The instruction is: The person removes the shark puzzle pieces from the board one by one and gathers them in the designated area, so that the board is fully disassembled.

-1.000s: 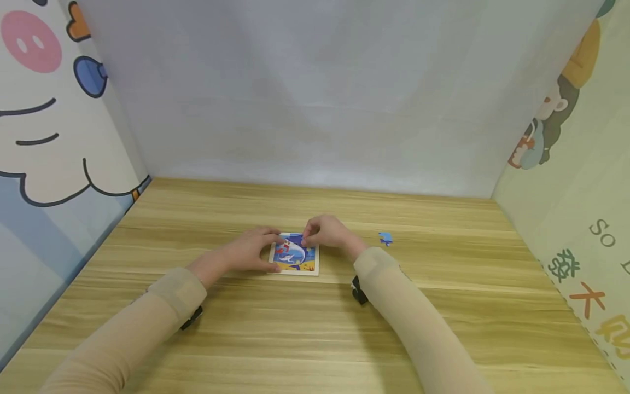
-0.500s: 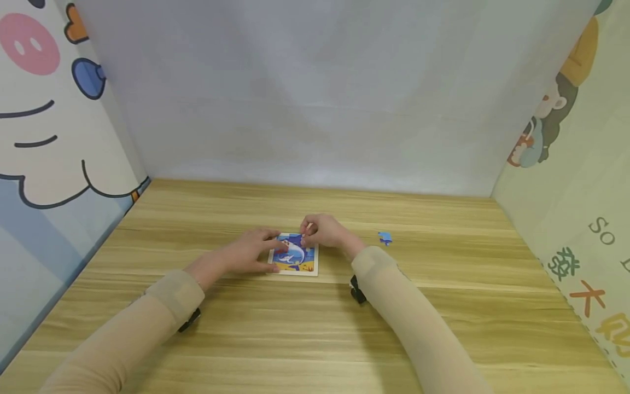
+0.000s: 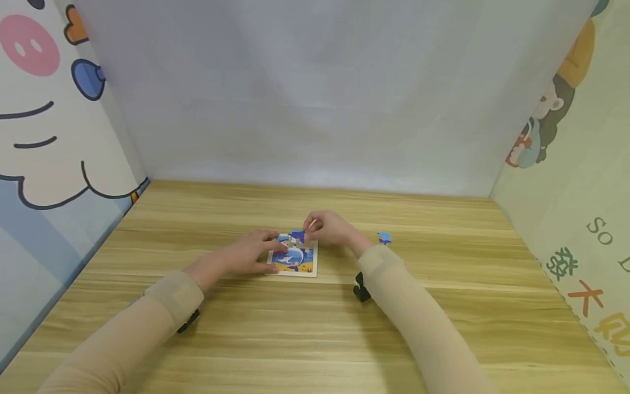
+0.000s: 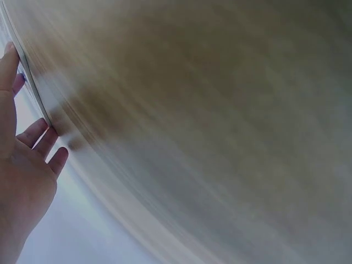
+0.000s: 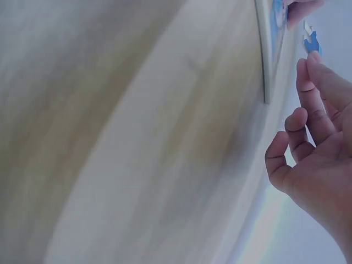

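A small square jigsaw puzzle [image 3: 300, 274] with a pale frame and a sea-animal picture lies mid-table in the head view. My left hand [image 3: 251, 253] spans its left side, thumb at the near corner and fingers reaching over the picture. Above the puzzle's far right part, my right hand [image 3: 328, 227] pinches a blue puzzle piece [image 3: 298, 235] between thumb and index finger. The right wrist view shows this piece [image 5: 312, 42] raised off the puzzle, with the other fingers loosely curled. Where the piece came away, a pale grey patch shows in the picture.
Another blue puzzle piece [image 3: 384, 237] lies on the wooden table [image 3: 275, 339] to the right of the right hand. A pale curtain [image 3: 315, 98] stands along the back edge, and printed panels flank both sides. Black wrist cameras [image 3: 361, 289] sit under the sleeves.
The right hand has lifted slightly away, raising the blue piece from the puzzle and baring a pale grey patch. The left hand's fingers have shifted a little over the picture.
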### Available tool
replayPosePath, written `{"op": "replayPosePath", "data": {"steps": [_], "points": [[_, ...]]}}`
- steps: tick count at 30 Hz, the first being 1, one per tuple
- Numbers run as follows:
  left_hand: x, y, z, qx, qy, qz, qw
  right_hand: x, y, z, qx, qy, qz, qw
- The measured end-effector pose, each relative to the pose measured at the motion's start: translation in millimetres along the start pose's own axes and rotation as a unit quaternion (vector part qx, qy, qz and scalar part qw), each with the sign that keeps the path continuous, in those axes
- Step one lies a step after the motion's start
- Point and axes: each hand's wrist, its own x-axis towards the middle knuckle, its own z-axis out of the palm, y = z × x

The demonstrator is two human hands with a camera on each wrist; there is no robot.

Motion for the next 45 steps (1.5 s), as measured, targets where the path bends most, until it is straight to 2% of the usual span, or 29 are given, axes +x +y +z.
{"op": "replayPosePath", "data": {"steps": [6,14,21,27,34,45], "points": [[-0.5,1.3,0.3,-0.001,0.006,0.003,1.0,-7.6,0,-15,0.006,-0.009,-0.008,0.9999],[-0.8,3.0,1.5,-0.004,0.002,-0.01,0.9999,-22.0,5,-42,0.002,-0.004,-0.014,0.9999],[-1.5,2.1,-0.1,0.002,0.003,0.001,1.0,-37.3,21,-66,0.013,-0.013,-0.003,0.9998],[-2.8,0.3,-4.3,-0.005,-0.015,0.005,0.9999,-51.6,38,-82,0.007,-0.01,0.014,0.9998],[-3.8,-1.3,-6.9,-0.006,-0.027,0.007,0.9996,-61.3,57,-88,-0.019,0.0,0.031,0.9993],[-4.6,0.6,-8.4,-0.002,-0.032,0.002,0.9995,-66.0,80,-83,-0.04,0.006,0.058,0.9975]]}}
